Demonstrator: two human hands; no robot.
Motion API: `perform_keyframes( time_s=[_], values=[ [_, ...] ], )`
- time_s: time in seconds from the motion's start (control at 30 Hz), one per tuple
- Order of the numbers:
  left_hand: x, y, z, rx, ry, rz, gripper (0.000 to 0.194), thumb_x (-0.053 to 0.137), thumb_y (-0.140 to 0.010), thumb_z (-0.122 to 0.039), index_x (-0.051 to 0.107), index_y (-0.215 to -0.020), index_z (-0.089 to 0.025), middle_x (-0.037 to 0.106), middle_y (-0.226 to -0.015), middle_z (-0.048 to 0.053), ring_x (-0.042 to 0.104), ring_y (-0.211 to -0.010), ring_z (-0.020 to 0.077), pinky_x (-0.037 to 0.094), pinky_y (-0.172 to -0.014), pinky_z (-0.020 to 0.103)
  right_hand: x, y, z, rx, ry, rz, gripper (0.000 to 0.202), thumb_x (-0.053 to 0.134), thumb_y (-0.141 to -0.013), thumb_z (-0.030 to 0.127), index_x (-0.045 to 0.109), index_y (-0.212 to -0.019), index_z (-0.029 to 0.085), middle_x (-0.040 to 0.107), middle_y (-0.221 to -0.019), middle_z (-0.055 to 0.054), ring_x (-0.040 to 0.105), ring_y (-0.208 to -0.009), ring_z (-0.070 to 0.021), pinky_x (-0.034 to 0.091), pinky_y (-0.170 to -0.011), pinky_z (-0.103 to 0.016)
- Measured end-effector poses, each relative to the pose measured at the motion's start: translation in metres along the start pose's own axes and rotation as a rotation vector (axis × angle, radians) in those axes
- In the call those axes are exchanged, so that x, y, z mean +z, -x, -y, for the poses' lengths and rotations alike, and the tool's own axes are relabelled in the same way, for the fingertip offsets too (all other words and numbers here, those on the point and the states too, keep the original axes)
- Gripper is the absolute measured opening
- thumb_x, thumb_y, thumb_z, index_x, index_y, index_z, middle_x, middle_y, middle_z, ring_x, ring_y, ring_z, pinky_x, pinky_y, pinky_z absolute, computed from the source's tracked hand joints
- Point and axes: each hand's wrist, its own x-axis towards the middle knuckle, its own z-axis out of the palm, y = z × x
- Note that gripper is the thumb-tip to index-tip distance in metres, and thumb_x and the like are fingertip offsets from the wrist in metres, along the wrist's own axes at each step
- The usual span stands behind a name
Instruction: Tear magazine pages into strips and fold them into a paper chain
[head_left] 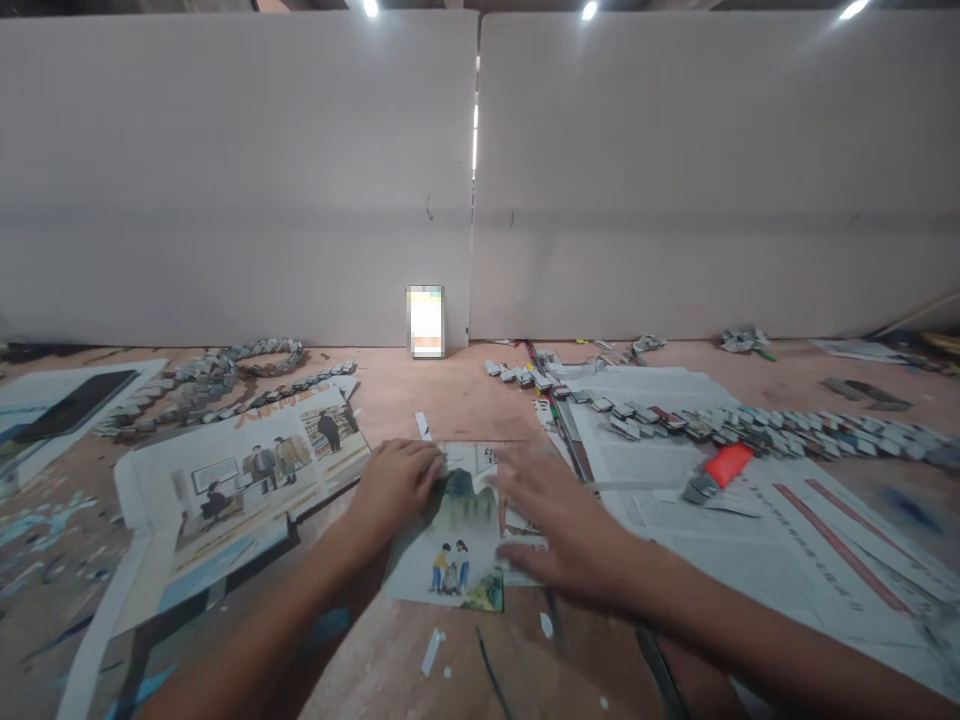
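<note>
A printed page (465, 540) with green mountains and two painted figures lies on the table in front of me. My left hand (401, 478) rests on its upper left edge, fingers close together and laid down on the paper; the thumb is partly hidden. Over the page's right side is my right hand (544, 515), blurred by motion, its fingers stretched out and the thumb apart, with nothing visible in it. Part of another printed sheet (525, 575) shows under that hand. I cannot tell whether the right hand touches the paper.
An illustrated folded sheet (247, 480) lies left, near a dark phone (79, 405). Folded-paper chains (202, 385) lie behind it; another chain (697, 425) stretches across the right. A red-handled tool (727, 465) rests on newspaper (675, 520). A lit screen (426, 322) stands against the white wall panels (240, 180).
</note>
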Motion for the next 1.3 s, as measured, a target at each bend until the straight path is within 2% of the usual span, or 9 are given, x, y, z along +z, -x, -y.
perform_keyframes(
  time_s=[0.1,0.23,0.47,0.63,0.77,0.87,0.93,1.17,1.3],
  values=[
    [-0.004,-0.001,0.018,0.034,-0.047,0.036,0.036,0.049,-0.088,-0.041,0.062,-0.118,-0.027,0.057,-0.131,0.006,0.045,-0.123,0.0283,0.027,-0.105,0.049,0.018,0.009,0.034,-0.096,-0.143,0.272,0.087,0.051,-0.078,0.067,0.028,-0.147,0.019,0.023,-0.153,-0.015,0.017,-0.141,-0.0339,0.014,-0.113,-0.053],
    [-0.005,0.001,0.039,-0.123,-0.187,0.014,0.042,0.044,-0.089,-0.039,0.054,-0.127,-0.024,0.052,-0.137,0.01,0.04,-0.128,0.0317,0.023,-0.105,0.055,0.024,0.014,0.037,-0.077,-0.174,0.353,0.085,0.044,-0.082,0.067,0.023,-0.149,0.019,0.017,-0.155,-0.015,0.01,-0.143,-0.032,0.008,-0.114,-0.052],
    [-0.008,-0.005,0.048,-0.141,-0.052,-0.16,0.04,0.04,-0.09,-0.036,0.06,-0.119,-0.017,0.054,-0.132,0.012,0.043,-0.125,0.0288,0.03,-0.106,0.044,0.025,0.013,0.038,-0.073,-0.156,0.2,0.043,0.063,-0.081,0.04,0.06,-0.12,0.024,0.054,-0.134,-0.01,0.046,-0.125,-0.0284,0.027,-0.107,-0.047],
    [-0.019,-0.008,0.028,-0.279,0.587,-0.141,0.039,0.051,-0.084,-0.043,0.064,-0.111,-0.019,0.063,-0.119,0.01,0.055,-0.11,0.0286,0.04,-0.097,0.042,0.028,0.01,0.024,-0.054,-0.276,-0.043,0.03,0.06,-0.068,0.012,0.069,-0.094,0.023,0.071,-0.099,-0.006,0.063,-0.094,-0.0239,0.044,-0.086,-0.039],
    [-0.029,-0.006,0.003,-0.516,1.2,0.048,0.048,0.052,-0.082,-0.052,0.059,-0.113,-0.016,0.066,-0.111,0.014,0.065,-0.09,0.0263,0.05,-0.078,0.037,0.006,0.002,0.009,-0.009,-0.298,-0.425,0.033,0.059,-0.071,0.016,0.067,-0.102,0.022,0.07,-0.101,-0.009,0.062,-0.095,-0.0256,0.045,-0.086,-0.04],
    [-0.033,-0.002,-0.024,-0.59,1.547,0.425,0.045,0.057,-0.08,-0.049,0.062,-0.107,-0.012,0.069,-0.099,0.015,0.067,-0.079,0.0248,0.052,-0.072,0.035,-0.008,0.001,0.007,-0.161,-0.187,-0.533,0.033,0.064,-0.076,0.031,0.066,-0.107,0.023,0.068,-0.108,-0.01,0.059,-0.102,-0.0272,0.042,-0.092,-0.043],
    [-0.031,-0.001,-0.04,-0.615,1.719,0.532,0.04,0.063,-0.077,-0.036,0.061,-0.109,-0.011,0.07,-0.092,0.013,0.067,-0.075,0.0226,0.052,-0.071,0.033,-0.008,0.006,0.007,-0.243,-0.125,-0.547,0.033,0.063,-0.078,0.036,0.066,-0.109,0.024,0.067,-0.111,-0.01,0.056,-0.107,-0.0275,0.041,-0.096,-0.045],
    [-0.023,-0.017,-0.054,-0.73,1.733,0.086,0.083,0.074,-0.066,-0.011,0.035,-0.138,-0.024,0.067,-0.103,0.008,0.066,-0.072,0.0181,0.053,-0.063,0.03,0.01,0.018,-0.007,-0.214,-0.106,-0.507,0.035,0.059,-0.081,0.044,0.065,-0.112,0.029,0.046,-0.141,-0.008,0.035,-0.133,-0.0316,0.03,-0.106,-0.053],
    [-0.026,-0.032,-0.055,-0.511,1.714,-0.112,0.09,0.074,-0.063,-0.005,0.032,-0.141,-0.024,0.05,-0.134,0.016,0.062,-0.104,0.0243,0.054,-0.078,0.031,0.003,0.003,-0.017,0.204,-0.526,-0.687,0.051,0.039,-0.09,0.05,0.042,-0.136,0.026,0.043,-0.141,-0.013,0.044,-0.128,-0.0268,0.04,-0.1,-0.047]
  ],
)
